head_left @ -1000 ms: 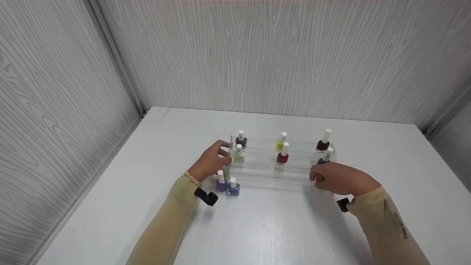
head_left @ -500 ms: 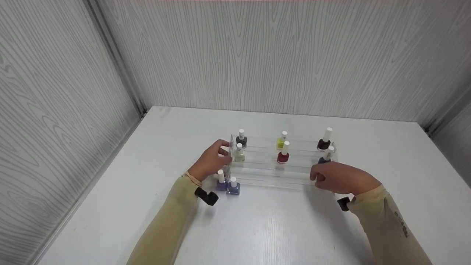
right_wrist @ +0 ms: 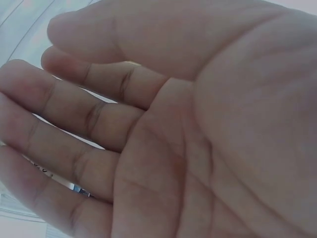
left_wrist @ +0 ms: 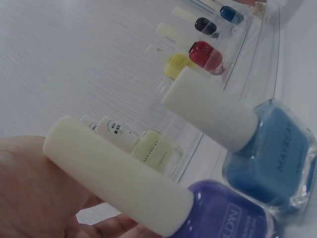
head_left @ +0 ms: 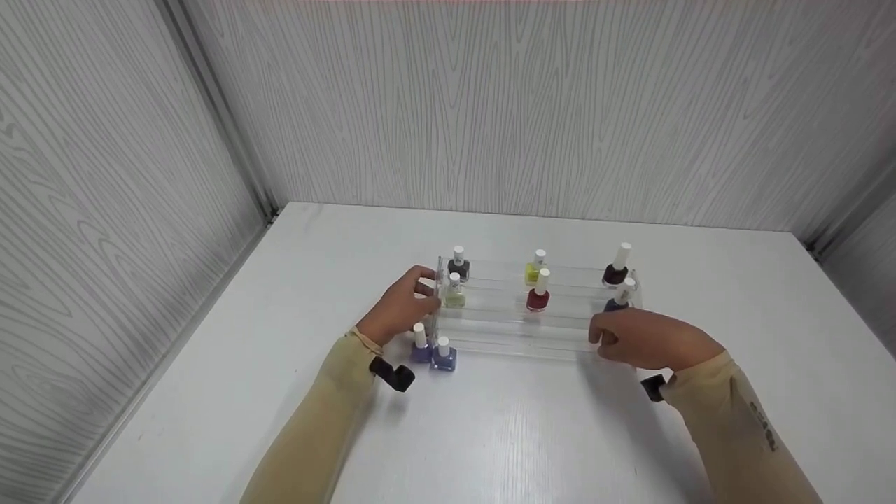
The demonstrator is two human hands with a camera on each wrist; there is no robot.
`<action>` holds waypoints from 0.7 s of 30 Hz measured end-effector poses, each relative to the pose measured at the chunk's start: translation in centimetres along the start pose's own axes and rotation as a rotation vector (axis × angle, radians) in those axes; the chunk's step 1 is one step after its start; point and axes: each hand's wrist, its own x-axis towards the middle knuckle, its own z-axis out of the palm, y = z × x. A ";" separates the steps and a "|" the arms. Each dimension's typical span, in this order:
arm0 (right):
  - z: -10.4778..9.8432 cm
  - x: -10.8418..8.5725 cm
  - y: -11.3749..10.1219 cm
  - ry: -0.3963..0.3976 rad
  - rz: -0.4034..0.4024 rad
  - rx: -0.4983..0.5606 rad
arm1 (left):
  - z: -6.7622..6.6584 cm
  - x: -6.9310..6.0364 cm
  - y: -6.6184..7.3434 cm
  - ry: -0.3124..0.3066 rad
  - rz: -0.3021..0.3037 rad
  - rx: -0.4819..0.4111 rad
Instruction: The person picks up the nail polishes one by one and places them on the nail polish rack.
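A clear stepped display rack (head_left: 518,344) stands on the table and bears several white-capped nail polish bottles. At its left end panel, my left hand (head_left: 399,308) holds the edge between thumb and fingers. Close by that hand stand a purple bottle (head_left: 421,352) and a blue bottle (head_left: 444,359); both look large in the left wrist view. Over the rack's right front end is my right hand (head_left: 647,339). Its fingers look loosely bent in the right wrist view, with nothing in the palm; whether the fingertips touch the rack is hidden.
The rack's upper steps carry a grey bottle (head_left: 458,270), a yellow bottle (head_left: 533,273) and a dark bottle (head_left: 615,274). Below are a pale green bottle (head_left: 455,298), a red bottle (head_left: 537,299) and a blue-grey bottle (head_left: 617,304). Wood-grained panels (head_left: 518,105) rise behind the table.
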 end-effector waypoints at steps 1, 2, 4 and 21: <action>0.0 0.0 0.0 0.002 -0.001 0.003 | 0.0 0.0 0.0 0.002 0.000 0.003; 0.0 0.0 0.0 0.003 -0.001 0.004 | 0.0 0.0 0.0 0.003 0.001 0.004; 0.1 0.0 0.0 0.002 -0.001 0.002 | 0.0 -0.1 -0.1 0.002 -0.002 0.009; 0.2 0.1 0.0 -0.009 0.018 0.019 | -0.3 -0.2 -0.1 -0.035 -0.003 -0.001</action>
